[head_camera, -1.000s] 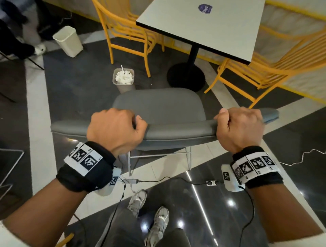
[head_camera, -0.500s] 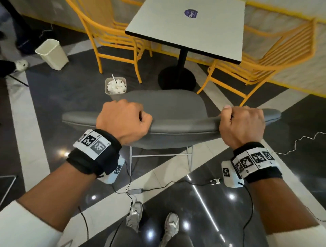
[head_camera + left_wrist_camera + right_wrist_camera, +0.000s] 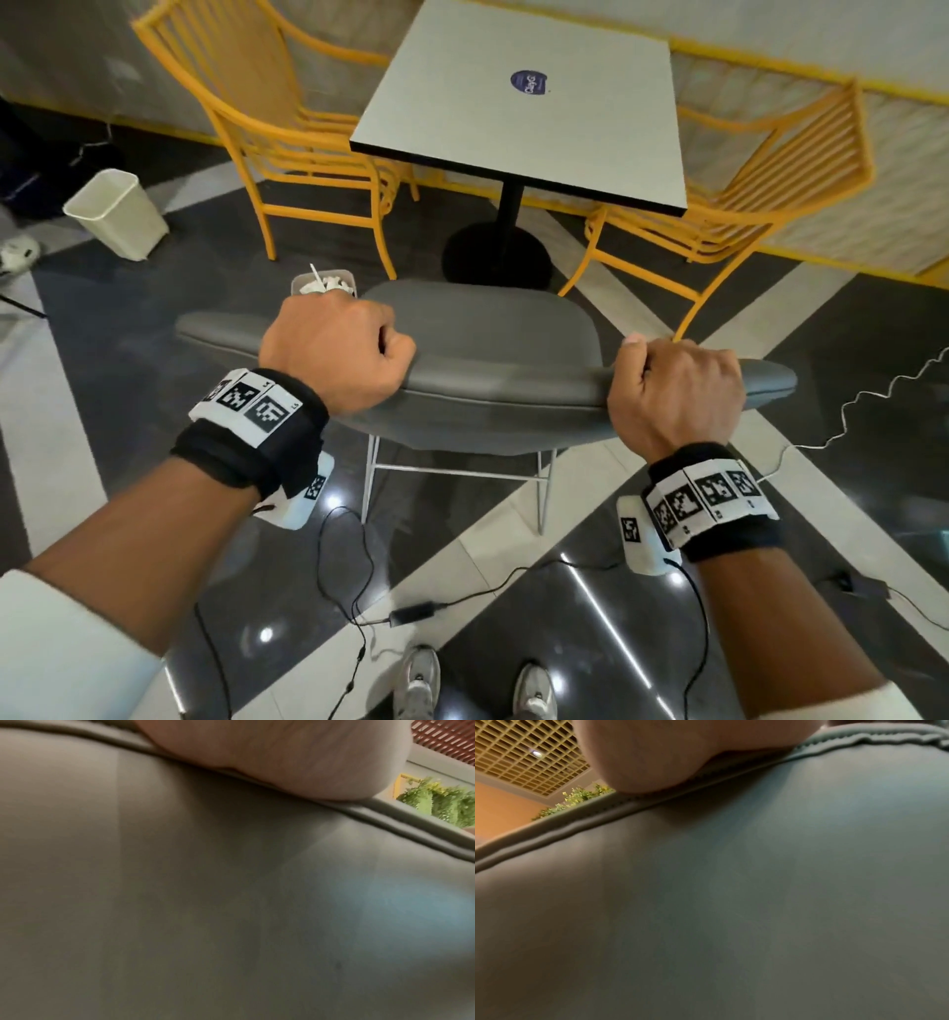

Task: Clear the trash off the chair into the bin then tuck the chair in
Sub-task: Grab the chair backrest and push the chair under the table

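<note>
left hand, right hand: gripping grey chair | floor: glossy dark, pale stripes

Chair back: grey upholstery fills most of the view, piped seam along its top edge.
Right hand: heel of palm pressed on that seam.
Ceiling grid: upper left.
Greenery: beyond the seam.

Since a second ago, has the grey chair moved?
Yes. The grey chair has slid forward toward the table base; the trash-filled bin, earlier clear ahead of it, now sits partly hidden beside its seat.
</note>
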`<action>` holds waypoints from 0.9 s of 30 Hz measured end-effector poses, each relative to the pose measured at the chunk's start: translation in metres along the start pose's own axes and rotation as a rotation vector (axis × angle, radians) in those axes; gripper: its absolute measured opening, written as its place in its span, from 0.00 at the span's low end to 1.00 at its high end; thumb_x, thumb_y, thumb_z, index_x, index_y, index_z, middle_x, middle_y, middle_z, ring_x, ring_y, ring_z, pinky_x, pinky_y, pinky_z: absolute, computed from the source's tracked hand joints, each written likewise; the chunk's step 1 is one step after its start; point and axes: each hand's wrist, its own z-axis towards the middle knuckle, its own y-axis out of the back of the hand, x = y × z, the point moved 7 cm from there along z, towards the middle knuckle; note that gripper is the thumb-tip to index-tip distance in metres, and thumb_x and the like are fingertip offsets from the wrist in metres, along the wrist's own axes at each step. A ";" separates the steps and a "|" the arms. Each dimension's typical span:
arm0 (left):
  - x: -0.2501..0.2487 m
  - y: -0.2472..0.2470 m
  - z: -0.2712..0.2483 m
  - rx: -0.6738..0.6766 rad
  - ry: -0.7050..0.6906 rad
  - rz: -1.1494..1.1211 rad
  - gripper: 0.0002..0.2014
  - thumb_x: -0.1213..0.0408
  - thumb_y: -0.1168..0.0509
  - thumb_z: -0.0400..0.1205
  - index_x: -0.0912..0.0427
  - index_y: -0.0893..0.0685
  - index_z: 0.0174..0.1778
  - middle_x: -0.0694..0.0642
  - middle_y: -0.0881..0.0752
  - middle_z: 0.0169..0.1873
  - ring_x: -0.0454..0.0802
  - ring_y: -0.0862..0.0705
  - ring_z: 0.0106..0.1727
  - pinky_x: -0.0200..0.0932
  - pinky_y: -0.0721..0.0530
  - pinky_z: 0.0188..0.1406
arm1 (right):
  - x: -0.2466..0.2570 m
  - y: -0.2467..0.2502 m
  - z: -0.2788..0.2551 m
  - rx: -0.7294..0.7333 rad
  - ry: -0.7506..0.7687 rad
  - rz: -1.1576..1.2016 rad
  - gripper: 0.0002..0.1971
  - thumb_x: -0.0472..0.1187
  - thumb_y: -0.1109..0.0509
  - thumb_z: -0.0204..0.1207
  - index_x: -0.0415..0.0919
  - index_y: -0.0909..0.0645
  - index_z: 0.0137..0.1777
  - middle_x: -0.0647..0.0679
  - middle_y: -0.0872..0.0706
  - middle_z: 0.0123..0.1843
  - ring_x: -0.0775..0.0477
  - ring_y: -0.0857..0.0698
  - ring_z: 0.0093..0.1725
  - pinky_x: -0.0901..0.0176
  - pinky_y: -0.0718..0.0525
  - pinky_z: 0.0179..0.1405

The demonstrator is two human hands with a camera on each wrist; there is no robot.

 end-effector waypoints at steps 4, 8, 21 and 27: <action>0.008 -0.005 0.028 -0.013 -0.007 -0.015 0.15 0.50 0.48 0.73 0.53 0.31 0.23 0.55 0.24 0.21 0.61 0.26 0.27 0.45 0.32 0.29 | -0.001 -0.010 0.016 -0.008 -0.061 -0.001 0.25 0.46 0.45 0.83 0.42 0.31 0.22 0.47 0.28 0.23 0.41 0.29 0.25 0.44 0.21 0.49; 0.014 -0.008 0.052 -0.020 0.006 -0.033 0.14 0.49 0.49 0.73 0.51 0.27 0.26 0.55 0.20 0.24 0.61 0.25 0.29 0.46 0.30 0.31 | -0.001 -0.019 0.033 0.007 -0.072 -0.016 0.26 0.45 0.44 0.82 0.40 0.27 0.21 0.46 0.27 0.22 0.40 0.28 0.24 0.45 0.20 0.48; 0.023 -0.019 0.123 -0.041 0.023 -0.074 0.16 0.49 0.48 0.72 0.52 0.22 0.28 0.57 0.19 0.27 0.62 0.25 0.32 0.47 0.30 0.34 | -0.002 -0.048 0.095 -0.005 -0.111 -0.031 0.22 0.44 0.43 0.79 0.41 0.32 0.22 0.47 0.30 0.24 0.41 0.32 0.25 0.47 0.26 0.44; 0.024 -0.024 0.154 -0.041 0.037 -0.092 0.14 0.49 0.48 0.72 0.51 0.25 0.27 0.56 0.20 0.27 0.62 0.26 0.32 0.47 0.30 0.35 | -0.008 -0.063 0.126 -0.005 -0.133 -0.027 0.23 0.45 0.43 0.79 0.39 0.28 0.22 0.45 0.27 0.24 0.41 0.31 0.26 0.49 0.28 0.43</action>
